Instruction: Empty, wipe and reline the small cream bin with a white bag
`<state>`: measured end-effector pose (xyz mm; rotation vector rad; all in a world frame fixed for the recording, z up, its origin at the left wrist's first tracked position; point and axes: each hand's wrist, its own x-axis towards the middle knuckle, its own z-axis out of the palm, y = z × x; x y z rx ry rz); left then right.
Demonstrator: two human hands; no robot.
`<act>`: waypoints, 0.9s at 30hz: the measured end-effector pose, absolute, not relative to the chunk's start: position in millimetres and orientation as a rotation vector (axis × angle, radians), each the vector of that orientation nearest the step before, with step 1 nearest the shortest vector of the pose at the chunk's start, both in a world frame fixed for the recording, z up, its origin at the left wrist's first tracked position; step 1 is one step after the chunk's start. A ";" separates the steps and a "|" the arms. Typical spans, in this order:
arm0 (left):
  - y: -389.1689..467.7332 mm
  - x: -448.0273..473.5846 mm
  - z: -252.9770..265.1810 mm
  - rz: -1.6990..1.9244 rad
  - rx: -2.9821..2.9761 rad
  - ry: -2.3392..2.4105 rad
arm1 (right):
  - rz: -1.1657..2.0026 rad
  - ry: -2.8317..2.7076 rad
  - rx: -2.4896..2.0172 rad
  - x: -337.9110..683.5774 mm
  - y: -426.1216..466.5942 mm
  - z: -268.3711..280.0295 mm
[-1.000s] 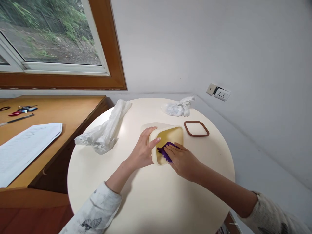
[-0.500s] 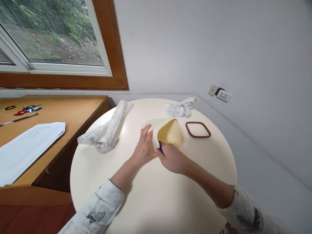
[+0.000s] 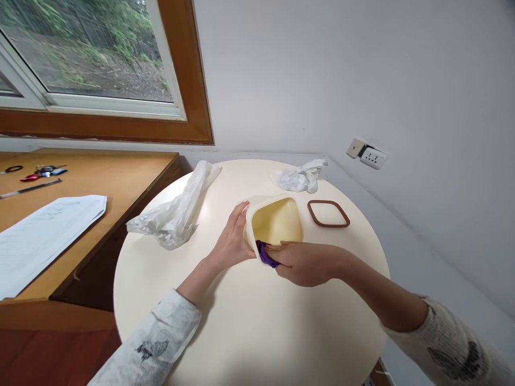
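A cream-coloured, rounded-square bin lies tipped on the round table, its mouth facing me. My left hand grips the bin's left side, thumb underneath near the rim and fingers along the wall. With my right hand I press a purple cloth against the lower left rim; the fingers reach just inside the mouth. Part of the cloth is hidden under those fingers. To the right of the bin, a brown rounded-square ring lies flat on the table.
On the round white table lie a crumpled clear plastic bag at the left and a knotted plastic bag at the back. A wooden desk with papers adjoins on the left. A wall socket is at the right.
The bin's mouth has turned more toward me. My right hand has shifted right and flattened, so more of the purple cloth shows. My left hand has closed around the bin's side.
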<state>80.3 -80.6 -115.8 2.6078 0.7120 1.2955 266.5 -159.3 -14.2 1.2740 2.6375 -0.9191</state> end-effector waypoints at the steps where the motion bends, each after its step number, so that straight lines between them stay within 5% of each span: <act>1: -80.6 80.3 -115.6 1.297 2.599 0.718 | -0.892 2.625 1.274 266.2 -157.0 -14.4; 12: -81.0 83.6 -121.0 1.345 2.650 0.665 | -0.719 2.654 1.403 238.6 -101.4 -62.8; 19: -79.3 86.4 -125.5 1.416 2.724 0.704 | -0.155 2.575 1.425 237.6 -99.5 -73.5; 27: -79.3 85.6 -124.0 1.380 2.706 0.646 | -0.236 2.515 1.513 261.5 -142.0 -57.5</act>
